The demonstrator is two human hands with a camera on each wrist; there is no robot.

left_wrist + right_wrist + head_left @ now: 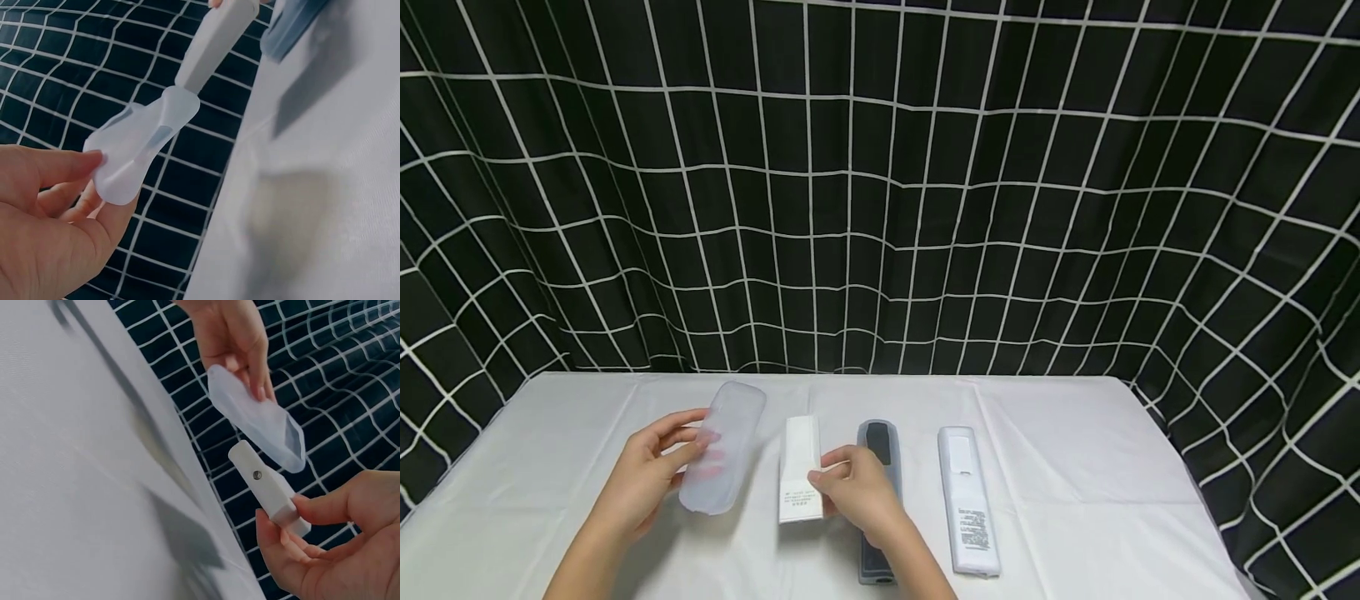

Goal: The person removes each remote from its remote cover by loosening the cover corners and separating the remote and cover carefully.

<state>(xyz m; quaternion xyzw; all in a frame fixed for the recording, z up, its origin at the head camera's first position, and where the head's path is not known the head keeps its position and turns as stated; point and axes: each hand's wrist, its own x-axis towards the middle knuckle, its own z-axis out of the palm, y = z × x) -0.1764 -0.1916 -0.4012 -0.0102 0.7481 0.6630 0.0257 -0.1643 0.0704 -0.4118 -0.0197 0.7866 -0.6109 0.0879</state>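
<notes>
White remote (pixel 801 477): held above the bench (pixel 1075 483) near its middle, pinched at its 6 o'clock end by the right hand (pixel 857 492), label side up in the head view. Right wrist view alone shows a small round emitter (pixel 257 475) on its blunt far end; the label is not seen there. Body plain white, rectangular, slightly tapered.

Clear silicone cover (pixel 722 447): at 9 o'clock of the remote, held off the bench by the left hand (pixel 647 475), fingers curled round its side. Frosted, translucent; the left wrist view shows its open mouth toward the remote's tip.

On the bench at 3 o'clock: grey-sleeved remote (pixel 880 454), then a white remote face-down (pixel 967 500). Black grid-pattern curtain (pixel 880 183) behind.
</notes>
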